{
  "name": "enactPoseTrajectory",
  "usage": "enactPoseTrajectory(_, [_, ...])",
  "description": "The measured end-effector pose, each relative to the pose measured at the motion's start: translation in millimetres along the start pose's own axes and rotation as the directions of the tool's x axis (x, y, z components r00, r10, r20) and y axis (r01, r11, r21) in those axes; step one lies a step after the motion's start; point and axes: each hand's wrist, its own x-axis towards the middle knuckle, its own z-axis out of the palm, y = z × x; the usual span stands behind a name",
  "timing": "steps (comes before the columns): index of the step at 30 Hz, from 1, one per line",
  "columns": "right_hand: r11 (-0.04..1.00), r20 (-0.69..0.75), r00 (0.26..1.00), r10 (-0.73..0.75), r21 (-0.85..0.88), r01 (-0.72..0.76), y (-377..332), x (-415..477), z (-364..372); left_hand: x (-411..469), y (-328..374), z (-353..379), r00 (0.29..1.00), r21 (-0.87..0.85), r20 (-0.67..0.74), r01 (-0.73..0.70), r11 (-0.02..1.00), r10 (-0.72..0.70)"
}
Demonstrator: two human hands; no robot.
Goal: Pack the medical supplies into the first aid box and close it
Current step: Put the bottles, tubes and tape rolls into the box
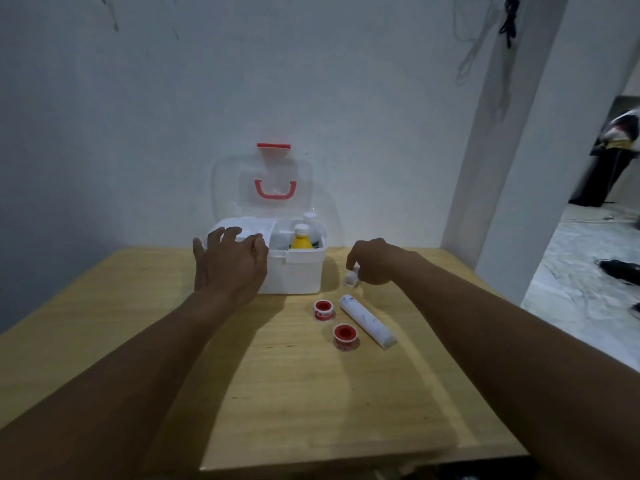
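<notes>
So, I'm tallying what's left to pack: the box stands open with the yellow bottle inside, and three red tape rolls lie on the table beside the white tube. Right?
Not quite: the head view shows only two red tape rolls on the table beside the white tube. The box does stand open with the yellow bottle inside.

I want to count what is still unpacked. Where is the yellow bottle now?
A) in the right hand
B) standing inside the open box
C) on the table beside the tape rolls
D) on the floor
B: the yellow bottle stands in the right compartment of the open first aid box; the right hand pinches a small white item.
</notes>
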Motion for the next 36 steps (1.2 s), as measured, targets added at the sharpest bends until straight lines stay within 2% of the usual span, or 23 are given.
enactPoseTrajectory(4, [0.997, 0.048, 0.998, 0.041, -0.062, -0.038, 3.9, -6.9, -3.5, -0.4, 2.1, -2.2, 1.0, 0.007, 0.019, 0.011, 1.0, -0.011])
enactPoseTrajectory(9, [1.0, 0.103, 0.994, -0.018, 0.018, 0.017, 2.9, -29.7, -5.5, -2.1, 3.7, -6.9, 0.999, 0.03, 0.043, 0.012, 0.999, -0.013])
enactPoseTrajectory(16, [0.991, 0.276, 0.96, 0.05, 0.106, -0.082, -5.2, -51.3, -9.7, -2.5, 4.2, -8.7, 0.998, 0.016, 0.059, 0.018, 1.0, -0.019])
enactPoseTrajectory(19, [0.985, 0.191, 0.981, 0.027, 0.164, -0.059, -0.2, -54.3, -6.3, -1.9, 3.3, -9.2, 0.998, 0.02, 0.069, 0.014, 1.0, -0.016])
enactPoseTrajectory(22, [0.995, 0.063, 0.998, 0.025, 0.094, -0.031, 3.0, -54.6, -4.6, -1.6, 1.9, -8.7, 0.998, 0.005, 0.068, 0.007, 1.0, -0.007])
enactPoseTrajectory(28, [0.992, 0.243, 0.968, 0.064, 0.087, -0.087, 6.5, -62.4, -12.6, 0.8, -5.9, -3.4, 1.0, -0.118, -0.023, -0.002, 0.993, -0.001])
enactPoseTrajectory(32, [0.994, 0.147, 0.986, 0.08, 0.061, -0.09, 15.5, -59.8, -9.9, -0.8, -13.8, -3.7, 0.998, -0.139, -0.054, 0.01, 0.99, -0.018])
enactPoseTrajectory(36, [0.995, 0.033, 0.998, 0.058, 0.084, -0.061, 22.6, -62.0, -46.4, -0.4, -26.7, -4.4, 0.999, -0.133, -0.016, 0.043, 0.99, -0.046])
